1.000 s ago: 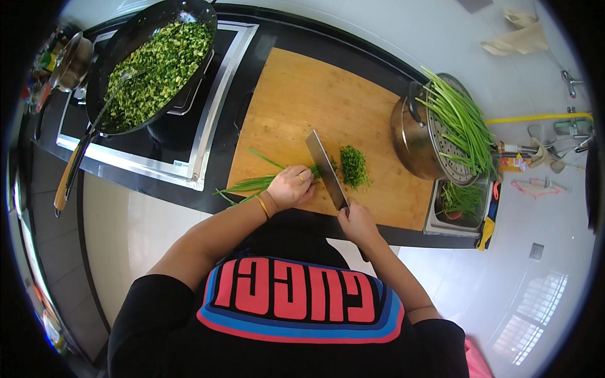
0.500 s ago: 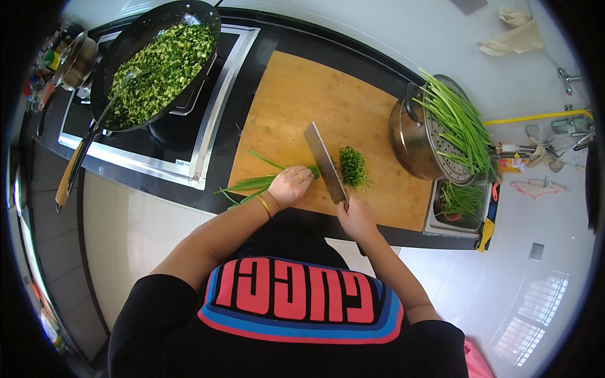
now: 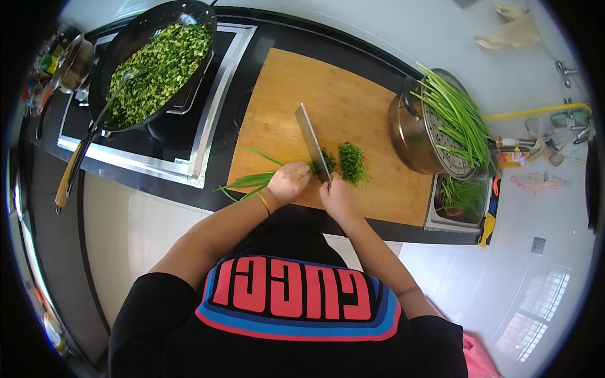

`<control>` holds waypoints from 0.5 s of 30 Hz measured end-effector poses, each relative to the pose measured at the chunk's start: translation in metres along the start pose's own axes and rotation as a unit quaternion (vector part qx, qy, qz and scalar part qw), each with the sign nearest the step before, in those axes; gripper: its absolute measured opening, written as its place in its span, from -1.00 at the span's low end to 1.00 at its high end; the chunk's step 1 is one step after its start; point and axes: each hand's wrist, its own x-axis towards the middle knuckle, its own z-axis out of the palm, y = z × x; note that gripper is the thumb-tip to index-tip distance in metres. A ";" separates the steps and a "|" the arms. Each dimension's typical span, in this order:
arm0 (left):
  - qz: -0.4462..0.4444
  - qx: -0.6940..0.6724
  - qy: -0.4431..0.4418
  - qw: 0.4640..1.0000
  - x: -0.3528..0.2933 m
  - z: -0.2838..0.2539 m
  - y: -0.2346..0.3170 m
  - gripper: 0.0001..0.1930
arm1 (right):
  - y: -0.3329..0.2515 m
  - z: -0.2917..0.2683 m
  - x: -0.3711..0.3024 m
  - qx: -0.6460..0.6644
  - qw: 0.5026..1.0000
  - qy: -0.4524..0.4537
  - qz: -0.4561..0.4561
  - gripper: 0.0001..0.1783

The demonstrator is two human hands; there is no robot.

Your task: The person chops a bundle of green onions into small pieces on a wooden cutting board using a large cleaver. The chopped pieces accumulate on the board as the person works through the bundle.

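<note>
On a wooden cutting board (image 3: 315,94), my left hand (image 3: 291,181) is closed over a bunch of long green chives (image 3: 251,181), whose uncut ends stick out to the left. My right hand (image 3: 340,196) grips the handle of a cleaver (image 3: 312,140). Its broad blade stands on edge just right of my left fingers, pointing away from me. A small heap of finely chopped chives (image 3: 352,162) lies right of the blade. A few freshly cut bits show close to the blade's left and right sides.
At the left, a black wok (image 3: 101,82) of chopped greens with a spoon sits on the stove (image 3: 199,145). A steel steamer pot (image 3: 409,135) carries whole chives (image 3: 450,116) at the board's right. Beside it, a sink (image 3: 435,220) holds more greens.
My right hand and the cleaver have moved left and slightly away from me, closer to my left hand. More cut bits now show right of the blade. My left hand stays on the bunch.
</note>
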 end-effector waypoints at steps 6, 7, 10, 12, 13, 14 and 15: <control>-0.008 0.000 -0.036 0.999 0.013 0.006 0.000 -0.91 | 0.039 -0.022 -0.007 0.069 0.996 -0.001 0.055 -0.78; -0.013 0.001 -0.053 0.999 0.016 0.011 -0.001 -0.90 | 0.042 -0.026 -0.009 0.079 0.994 -0.004 0.073 -0.77; -0.061 0.035 -0.067 0.995 0.027 0.025 0.000 -0.90 | 0.049 -0.031 -0.011 0.068 0.994 -0.005 0.091 -0.77; -0.091 0.053 -0.099 0.990 0.029 0.028 0.003 -0.88 | 0.041 -0.034 -0.014 0.035 0.995 0.001 0.094 -0.76; -0.107 0.063 -0.114 0.986 0.029 0.028 0.003 -0.87 | 0.035 -0.035 -0.016 0.019 0.995 0.003 0.096 -0.76; -0.082 0.081 -0.101 0.988 0.031 0.025 0.004 -0.87 | 0.028 -0.036 -0.019 0.003 0.995 0.006 0.100 -0.76; -0.057 0.099 -0.088 0.990 0.033 0.020 0.005 -0.86 | 0.025 -0.037 -0.020 -0.013 0.995 0.009 0.103 -0.76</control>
